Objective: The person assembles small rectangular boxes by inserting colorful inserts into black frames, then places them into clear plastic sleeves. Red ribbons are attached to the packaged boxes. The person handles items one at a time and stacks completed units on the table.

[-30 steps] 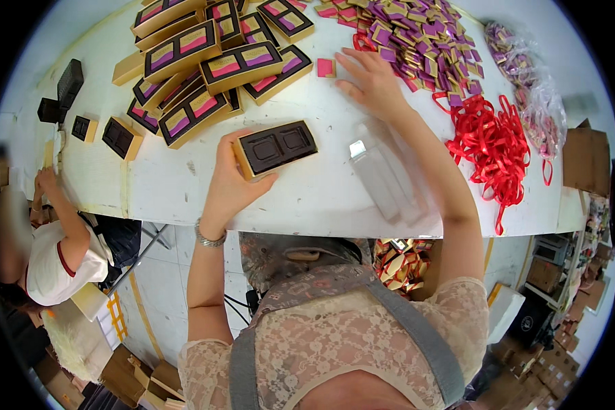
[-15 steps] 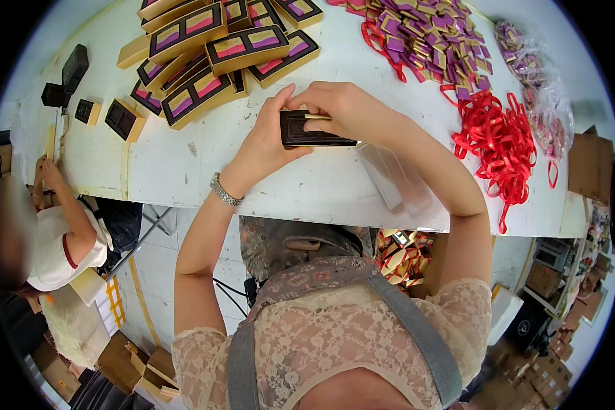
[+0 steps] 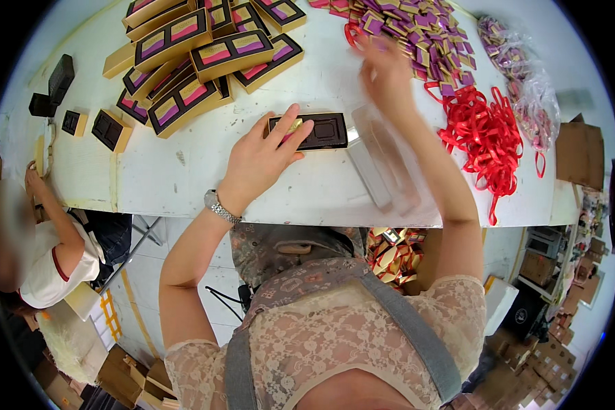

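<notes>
A small black-and-gold box (image 3: 329,132) with a black moulded insert lies on the white table in front of me. My left hand (image 3: 261,158) grips its left end, fingers over the top and thumb at the near edge. Under those fingers a gold piece (image 3: 293,127) shows partly in the left compartment; the right compartment is bare. My right hand (image 3: 387,76) is raised at the near left edge of a heap of purple and gold squares (image 3: 434,42). Motion smears its fingers, so whether they hold anything is unclear.
Filled gold boxes (image 3: 215,56) are stacked at the back left. Clear plastic covers (image 3: 374,167) lie right of my box. Tangled red ribbons (image 3: 485,133) and a clear bag (image 3: 529,92) sit farther right. Two small boxes (image 3: 109,130) stand left. A co-worker (image 3: 58,256) sits at far left.
My right hand has left the box and swung up and right to the purple and gold heap. My left hand now spreads over the box's left end, with a gold piece beneath its fingers.
</notes>
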Action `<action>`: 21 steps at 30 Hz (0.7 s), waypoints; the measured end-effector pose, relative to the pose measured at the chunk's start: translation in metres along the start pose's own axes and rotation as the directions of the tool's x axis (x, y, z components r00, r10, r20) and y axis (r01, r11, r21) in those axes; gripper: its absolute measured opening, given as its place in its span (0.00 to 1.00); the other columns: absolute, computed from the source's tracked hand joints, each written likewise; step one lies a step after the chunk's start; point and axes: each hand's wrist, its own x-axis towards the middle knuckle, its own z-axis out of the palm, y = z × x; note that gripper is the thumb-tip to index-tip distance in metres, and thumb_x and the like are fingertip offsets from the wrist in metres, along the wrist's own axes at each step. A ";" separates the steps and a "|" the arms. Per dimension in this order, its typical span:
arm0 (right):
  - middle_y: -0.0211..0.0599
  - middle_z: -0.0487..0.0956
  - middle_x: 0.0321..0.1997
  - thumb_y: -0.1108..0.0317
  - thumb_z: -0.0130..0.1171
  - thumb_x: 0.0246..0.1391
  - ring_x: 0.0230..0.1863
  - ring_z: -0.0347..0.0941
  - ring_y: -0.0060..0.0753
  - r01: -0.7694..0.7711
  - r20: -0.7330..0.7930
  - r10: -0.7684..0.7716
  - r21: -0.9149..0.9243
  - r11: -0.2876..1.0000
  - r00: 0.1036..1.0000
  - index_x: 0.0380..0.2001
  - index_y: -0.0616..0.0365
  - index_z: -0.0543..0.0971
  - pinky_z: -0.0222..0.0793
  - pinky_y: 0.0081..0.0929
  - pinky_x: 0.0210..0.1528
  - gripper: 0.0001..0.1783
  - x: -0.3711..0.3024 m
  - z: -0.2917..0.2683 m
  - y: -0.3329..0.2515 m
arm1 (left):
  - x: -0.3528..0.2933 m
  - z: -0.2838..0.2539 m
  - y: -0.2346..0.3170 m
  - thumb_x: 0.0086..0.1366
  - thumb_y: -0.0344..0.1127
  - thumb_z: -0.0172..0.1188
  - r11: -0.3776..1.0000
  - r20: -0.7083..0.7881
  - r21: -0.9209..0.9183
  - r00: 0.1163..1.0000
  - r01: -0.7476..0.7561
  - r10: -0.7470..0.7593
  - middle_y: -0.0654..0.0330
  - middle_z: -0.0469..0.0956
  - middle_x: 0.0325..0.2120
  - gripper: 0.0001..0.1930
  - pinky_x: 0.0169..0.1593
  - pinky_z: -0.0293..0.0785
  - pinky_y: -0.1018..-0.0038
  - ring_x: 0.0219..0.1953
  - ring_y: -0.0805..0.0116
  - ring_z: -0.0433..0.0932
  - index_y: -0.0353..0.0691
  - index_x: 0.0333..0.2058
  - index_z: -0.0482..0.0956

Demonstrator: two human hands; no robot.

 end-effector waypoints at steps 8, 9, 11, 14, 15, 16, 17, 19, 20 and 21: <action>0.32 0.81 0.28 0.59 0.61 0.51 0.33 0.76 0.36 0.007 0.068 0.020 -0.368 0.930 0.997 0.38 0.52 0.80 0.72 0.34 0.32 0.13 0.017 0.009 0.074 | 0.001 -0.002 0.001 0.50 0.41 0.67 0.997 -0.048 -0.025 0.997 -0.068 0.066 0.65 0.69 0.57 0.28 0.60 0.67 0.61 0.61 0.57 0.64 0.46 0.52 0.74; 0.32 0.80 0.23 0.59 0.64 0.47 0.23 0.74 0.38 -0.114 0.001 0.116 -0.178 0.978 0.993 0.35 0.52 0.80 0.71 0.34 0.26 0.12 0.019 0.003 0.052 | 0.001 -0.002 0.000 0.51 0.41 0.67 0.998 -0.051 -0.027 0.997 -0.062 0.061 0.65 0.70 0.57 0.28 0.60 0.67 0.61 0.61 0.58 0.64 0.45 0.52 0.74; 0.32 0.79 0.20 0.62 0.63 0.48 0.22 0.73 0.37 -0.374 0.125 0.354 0.377 0.847 0.927 0.34 0.51 0.80 0.71 0.32 0.25 0.11 0.003 -0.001 0.014 | 0.001 0.000 0.000 0.50 0.39 0.67 0.997 -0.049 -0.050 0.997 -0.058 0.055 0.65 0.70 0.57 0.28 0.60 0.67 0.61 0.61 0.59 0.64 0.44 0.52 0.74; 0.33 0.76 0.17 0.66 0.64 0.46 0.20 0.73 0.35 -0.625 0.388 0.492 0.532 0.572 0.780 0.32 0.53 0.79 0.69 0.29 0.23 0.08 -0.021 -0.025 -0.068 | -0.001 0.002 0.000 0.48 0.37 0.68 0.996 -0.054 -0.076 0.998 -0.042 0.038 0.64 0.69 0.58 0.29 0.60 0.67 0.60 0.61 0.58 0.65 0.43 0.51 0.75; 0.33 0.76 0.17 0.67 0.64 0.46 0.19 0.72 0.35 -0.490 0.300 0.392 0.432 0.757 0.870 0.31 0.53 0.80 0.69 0.30 0.23 0.07 -0.028 -0.029 -0.077 | 0.000 0.001 0.002 0.49 0.37 0.68 0.996 -0.064 -0.073 0.997 -0.048 0.043 0.63 0.69 0.58 0.28 0.60 0.67 0.61 0.61 0.58 0.65 0.43 0.51 0.75; 0.34 0.75 0.17 0.68 0.63 0.45 0.18 0.72 0.35 -0.327 0.231 0.264 0.303 0.895 0.936 0.30 0.54 0.80 0.69 0.30 0.22 0.07 -0.034 -0.030 -0.084 | 0.000 0.000 0.003 0.49 0.36 0.68 0.996 -0.073 -0.069 0.996 -0.053 0.048 0.63 0.69 0.58 0.28 0.60 0.67 0.61 0.61 0.58 0.65 0.42 0.51 0.75; 0.34 0.75 0.16 0.69 0.63 0.45 0.18 0.71 0.35 -0.146 0.187 0.116 0.152 0.978 0.975 0.29 0.55 0.80 0.68 0.31 0.22 0.06 -0.038 -0.032 -0.089 | 0.000 -0.001 0.004 0.50 0.36 0.68 0.997 -0.064 -0.055 0.997 -0.057 0.053 0.62 0.69 0.58 0.27 0.60 0.67 0.61 0.61 0.58 0.64 0.42 0.51 0.74; 0.35 0.76 0.20 0.70 0.63 0.43 0.22 0.72 0.36 -0.162 0.244 0.125 0.138 0.977 0.962 0.27 0.55 0.80 0.69 0.31 0.25 0.06 -0.040 -0.041 -0.095 | -0.001 0.000 0.004 0.52 0.37 0.66 0.998 -0.059 -0.036 0.997 -0.058 0.055 0.62 0.68 0.58 0.26 0.59 0.67 0.61 0.61 0.59 0.64 0.42 0.52 0.74; 0.35 0.77 0.21 0.71 0.63 0.41 0.23 0.73 0.36 -0.168 0.272 0.127 0.133 0.977 0.954 0.26 0.55 0.80 0.69 0.31 0.26 0.05 -0.038 -0.045 -0.096 | -0.002 0.000 0.004 0.52 0.37 0.66 0.997 -0.057 -0.049 0.997 -0.059 0.056 0.61 0.68 0.58 0.26 0.59 0.67 0.61 0.61 0.59 0.64 0.42 0.52 0.74; 0.34 0.78 0.26 0.72 0.63 0.41 0.27 0.73 0.37 -0.073 0.292 0.025 0.154 0.985 0.956 0.28 0.54 0.80 0.70 0.30 0.29 0.07 -0.035 -0.049 -0.093 | -0.002 0.000 0.004 0.52 0.37 0.66 0.996 -0.058 -0.062 0.997 -0.058 0.054 0.61 0.68 0.58 0.26 0.59 0.67 0.61 0.61 0.59 0.64 0.42 0.52 0.73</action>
